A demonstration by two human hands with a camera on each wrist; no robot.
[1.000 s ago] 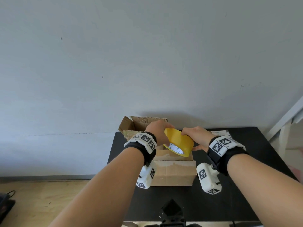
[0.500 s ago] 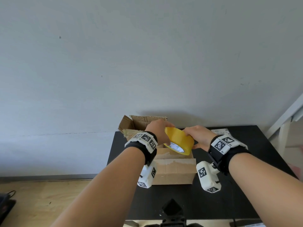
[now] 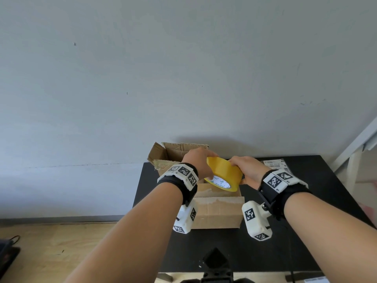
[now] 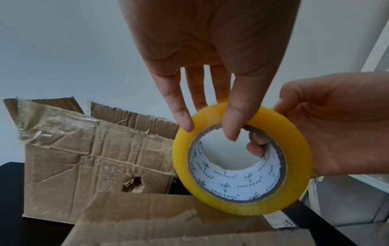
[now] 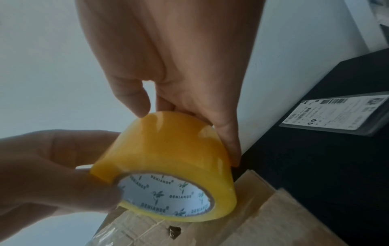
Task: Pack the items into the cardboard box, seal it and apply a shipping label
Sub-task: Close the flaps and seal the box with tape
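**Tape roll held in both hands above the box**

Tape (image 3: 224,174): one roll, yellow, with a white printed core lining and a brown cardboard core edge. Held tilted in the air just above the top of the box, between the two hands. Also seen close in the left wrist view (image 4: 242,159) and the right wrist view (image 5: 168,166).

Left hand (image 3: 199,163): grasping the tape. In its wrist view (image 4: 210,50) the thumb hooks into the core and the fingers (image 4: 183,116) lie over the outer yellow face.

Right hand (image 3: 247,170): grasping the tape from the opposite side. In its wrist view (image 5: 168,58) the fingers (image 5: 227,133) run down the far edge of the roll and the thumb touches the outer face. From the left wrist view, fingertips of this hand show inside the core.

Box (image 3: 218,213): cardboard, worn and creased, standing on the table. Near flaps lie closed under the tape; an old clear tape strip runs along the front top edge. Whether the seam is sealed cannot be told.

Second box (image 3: 173,154): cardboard, flaps standing open, just behind and left of the first. Torn hole in its side (image 4: 134,183).

Label (image 3: 276,165): white printed sheet with barcodes in a clear sleeve, lying flat at the far right of the table, apart from the box (image 5: 336,114).

Table (image 3: 306,252): black top, set against a pale wall.
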